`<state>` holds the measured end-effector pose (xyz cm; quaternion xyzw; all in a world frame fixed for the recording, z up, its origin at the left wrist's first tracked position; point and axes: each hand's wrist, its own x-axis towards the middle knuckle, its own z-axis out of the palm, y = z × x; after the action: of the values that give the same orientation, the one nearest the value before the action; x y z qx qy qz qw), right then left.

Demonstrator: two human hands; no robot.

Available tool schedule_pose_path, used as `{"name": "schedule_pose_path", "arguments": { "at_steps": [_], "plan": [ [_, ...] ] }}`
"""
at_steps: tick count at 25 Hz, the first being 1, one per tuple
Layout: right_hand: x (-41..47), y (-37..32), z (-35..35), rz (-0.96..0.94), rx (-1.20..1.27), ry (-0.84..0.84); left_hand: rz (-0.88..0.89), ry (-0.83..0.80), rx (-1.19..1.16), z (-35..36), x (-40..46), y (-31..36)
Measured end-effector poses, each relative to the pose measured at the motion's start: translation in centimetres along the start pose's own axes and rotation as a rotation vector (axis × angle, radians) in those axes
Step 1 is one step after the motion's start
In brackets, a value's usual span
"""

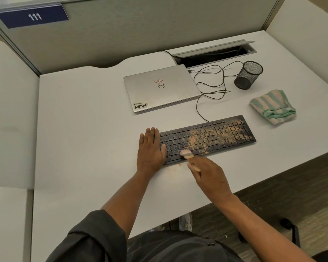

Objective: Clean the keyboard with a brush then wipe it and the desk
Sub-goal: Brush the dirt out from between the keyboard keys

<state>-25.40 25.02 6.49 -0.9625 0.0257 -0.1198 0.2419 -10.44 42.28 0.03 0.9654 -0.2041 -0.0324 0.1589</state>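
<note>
A black keyboard (222,134) lies on the white desk (87,133), its middle and right keys covered in orange dust. My left hand (151,148) rests flat on the keyboard's left end, fingers spread. My right hand (209,175) grips a small brush (187,154) with a pale wooden handle; its bristles touch the lower keys near the spacebar. A little orange dust (179,165) lies on the desk just in front of the keyboard. A folded green and pink striped cloth (272,105) sits on the desk to the right, beyond the keyboard.
A shut silver laptop (161,87) lies behind the keyboard, with a black cable (212,86) looping to an open cable tray (214,53). A black mesh pen cup (248,74) stands at the back right. Partition walls enclose the desk. A chair base (290,231) shows below right.
</note>
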Motion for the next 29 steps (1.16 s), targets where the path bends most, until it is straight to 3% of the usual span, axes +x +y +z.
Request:
{"name": "schedule_pose_path", "arguments": {
  "at_steps": [4, 8, 11, 17, 22, 29],
  "plan": [
    [2.2, -0.5, 0.0, 0.022, -0.026, -0.003, 0.001, 0.012, -0.002, 0.0, 0.0, 0.1],
    [5.8, -1.1, -2.2, 0.172, 0.135, 0.072, 0.0, 0.005, 0.003, 0.0, -0.1, 0.1],
    [6.8, -0.9, -2.4, 0.299, 0.158, -0.067, -0.002, 0.005, -0.001, 0.0, 0.0, 0.0],
    [12.1, -1.3, -2.8, 0.308, 0.131, -0.158, 0.001, 0.007, -0.008, 0.0, -0.1, 0.1],
    [13.4, -1.1, -2.0, 0.306, 0.101, -0.37, 0.004, 0.031, -0.022, 0.3, -0.1, 0.0],
    [14.6, -1.1, -2.1, 0.325, 0.088, -0.288, 0.008, 0.038, -0.023, 0.3, 0.0, -0.1]
  ]
}}
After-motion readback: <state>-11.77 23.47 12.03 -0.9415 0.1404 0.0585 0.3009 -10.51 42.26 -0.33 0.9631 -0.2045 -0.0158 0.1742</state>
